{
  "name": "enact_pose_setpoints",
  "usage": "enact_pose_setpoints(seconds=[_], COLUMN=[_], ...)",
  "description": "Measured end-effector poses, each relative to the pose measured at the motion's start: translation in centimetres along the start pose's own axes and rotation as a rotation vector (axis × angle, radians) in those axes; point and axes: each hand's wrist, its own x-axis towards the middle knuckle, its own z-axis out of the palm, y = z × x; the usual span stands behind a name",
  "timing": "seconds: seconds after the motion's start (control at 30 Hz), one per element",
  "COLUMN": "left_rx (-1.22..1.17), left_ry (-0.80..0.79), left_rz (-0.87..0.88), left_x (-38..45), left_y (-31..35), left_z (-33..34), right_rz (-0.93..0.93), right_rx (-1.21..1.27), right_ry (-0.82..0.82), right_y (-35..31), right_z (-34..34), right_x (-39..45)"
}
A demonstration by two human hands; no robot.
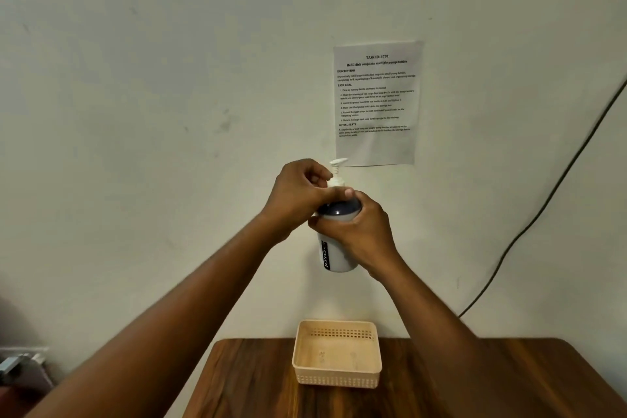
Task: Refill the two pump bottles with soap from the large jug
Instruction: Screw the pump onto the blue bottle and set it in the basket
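head view: a white bottle point(337, 249) with a dark shoulder is held upright in the air, well above the counter point(258, 380). its body is wrapped by the right hand point(359, 231), grip curled round it. the white pump point(336, 173) collar is pinched by the left hand point(298, 195). a beige basket point(336, 378) sits on the counter by the wall, below a taped sheet point(376, 102).

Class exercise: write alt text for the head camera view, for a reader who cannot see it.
Held up before a pale wall, a white pump bottle is gripped around its body by the right hand while the left hand pinches the collar of its pump head. Below, a beige basket sits on a wooden table; a printed task sheet hangs on the wall.
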Motion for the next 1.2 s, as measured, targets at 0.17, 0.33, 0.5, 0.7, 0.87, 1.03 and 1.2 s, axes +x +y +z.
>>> enact_pose_setpoints(seconds=[0.17,0.33,0.5,0.7,0.87,1.03,1.2], left_rx=[-0.106,-0.112,-0.058,-0.173,-0.028,-0.008,-0.067], left_ry=[-0.287,-0.199,-0.083,-0.240,0.021,-0.174,-0.116], left_rz=[0.009,0.023,0.034,0.029,0.100,0.129,0.085], left_x=[1.0,0.5,0.4,0.6,0.6,0.8,0.2], left_y=[0.0,0.2,0.0,0.0,-0.8,-0.7,-2.3], left_z=[-1.6,-1.5,-0.5,-1.4,-0.2,-1.0,-0.6], right_rz=[0.017,0.005,0.001,0.008,0.006,-0.004,-0.007], right_rx=[0.038,0.018,0.014,0.052,-0.017,0.032,0.045], right_ry=[-0.002,0.012,0.002,-0.008,0.003,-0.089,-0.124], right_y=[0.1,0.0,0.0,0.3,0.0,0.8,1.6], right_z=[-0.1,-0.1,-0.1,-0.6,-0.4,-0.6,0.0], right_x=[0.0,0.0,0.0,0.3,0.3,0.1,0.4])
